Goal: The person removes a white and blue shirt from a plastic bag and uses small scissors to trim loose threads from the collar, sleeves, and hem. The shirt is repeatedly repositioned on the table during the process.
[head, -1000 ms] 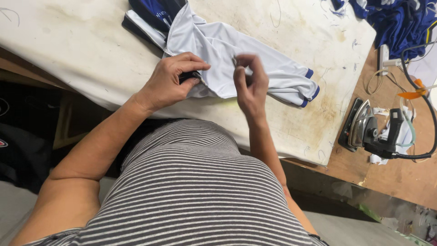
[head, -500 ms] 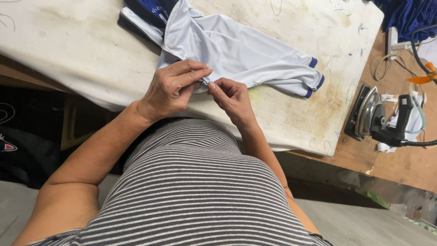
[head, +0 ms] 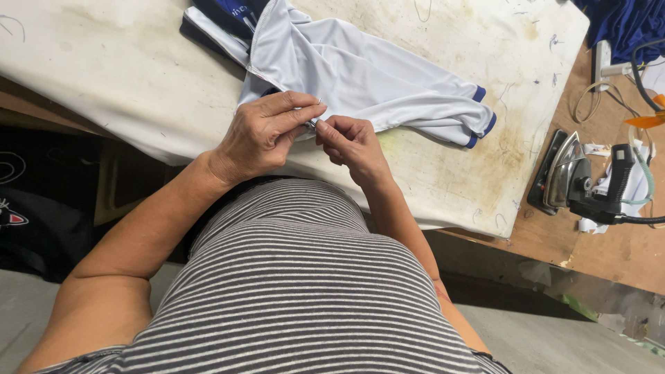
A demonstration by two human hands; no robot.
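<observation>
While the white sports shirt (head: 360,76) lies spread on the stained white desk (head: 104,76), both hands meet at its near edge. The left hand (head: 260,135) has its fingers (head: 294,104) bent and pressed together, pinching the hem of the shirt. The right hand (head: 350,142) sits just beside it, touching it, with its fingers (head: 329,128) curled tight on the same bit of cloth. What sits between the fingertips is too small to see. The shirt has dark blue bands at the sleeve ends, and its far part rests on a dark blue garment (head: 225,17) at the top of the desk. The person wears a grey and white striped top (head: 305,291) and stands close against the desk. To the right, on a brown wooden board (head: 554,235), a steam iron (head: 571,173) rests on its side with a black cord. More blue cloth (head: 620,21) lies in the far right corner, well apart from the hands.
</observation>
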